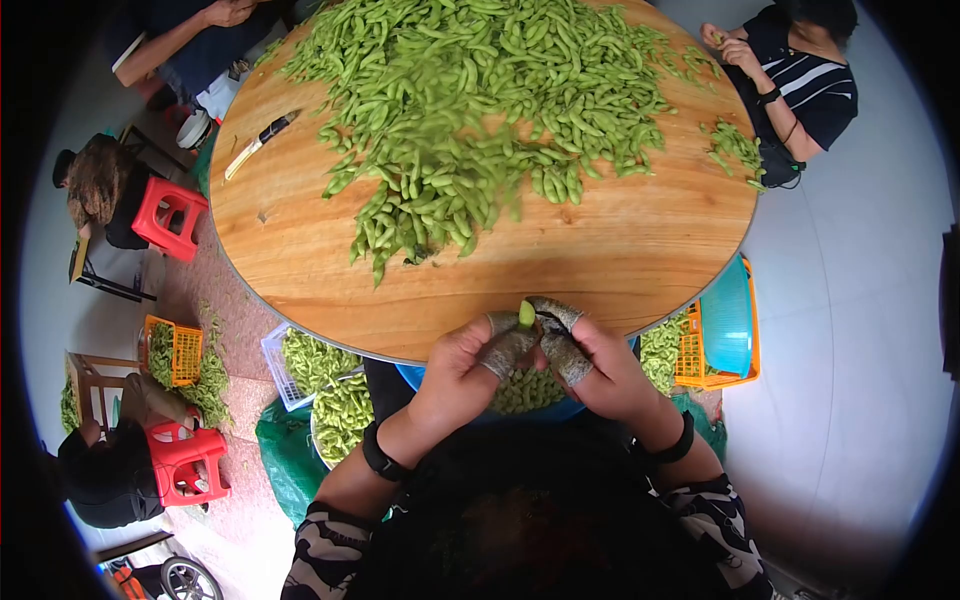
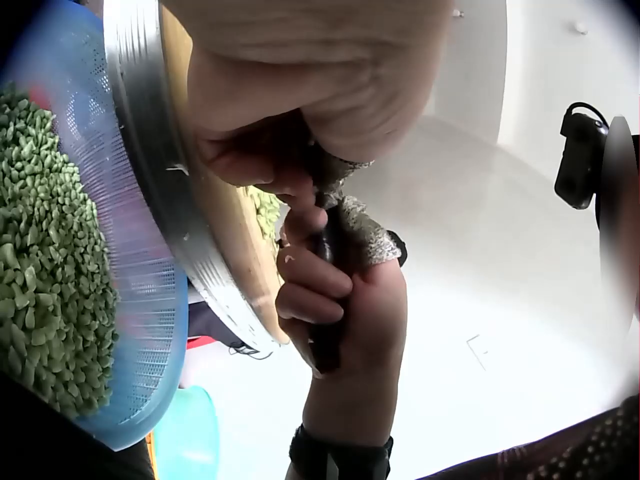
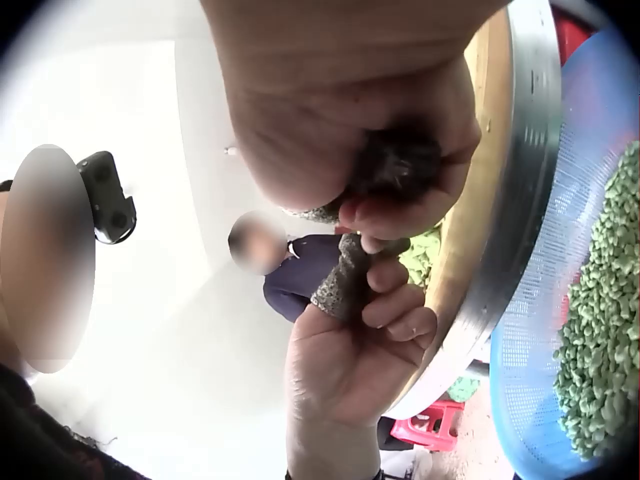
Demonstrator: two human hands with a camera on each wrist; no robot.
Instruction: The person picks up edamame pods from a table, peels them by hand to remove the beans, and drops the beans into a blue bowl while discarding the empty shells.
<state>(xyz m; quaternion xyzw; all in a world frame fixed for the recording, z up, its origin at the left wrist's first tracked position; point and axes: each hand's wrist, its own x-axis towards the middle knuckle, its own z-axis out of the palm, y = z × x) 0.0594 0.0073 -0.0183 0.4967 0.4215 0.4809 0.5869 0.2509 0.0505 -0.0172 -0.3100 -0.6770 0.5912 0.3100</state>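
Both hands meet at the near table edge in the head view, their thumbs and fingers partly wrapped in speckled grey coverings. My left hand (image 1: 462,362) pinches a green pod (image 1: 526,314), which stands up between the fingertips. Against it rest the fingers of my right hand (image 1: 608,368). A dark object (image 2: 327,250) lies along the right palm with the fingers curled round it; the right wrist view shows its dark end (image 3: 400,165) too. Below the hands is a blue basket (image 3: 520,390) of shelled green beans (image 3: 610,300). The pod's lower part is hidden by the fingers.
A large pod heap (image 1: 470,80) covers the far side of the round wooden table (image 1: 620,240). A knife (image 1: 262,143) lies at its left. Crates and bags of pods stand below both sides. People sit around, near red stools (image 1: 168,218).
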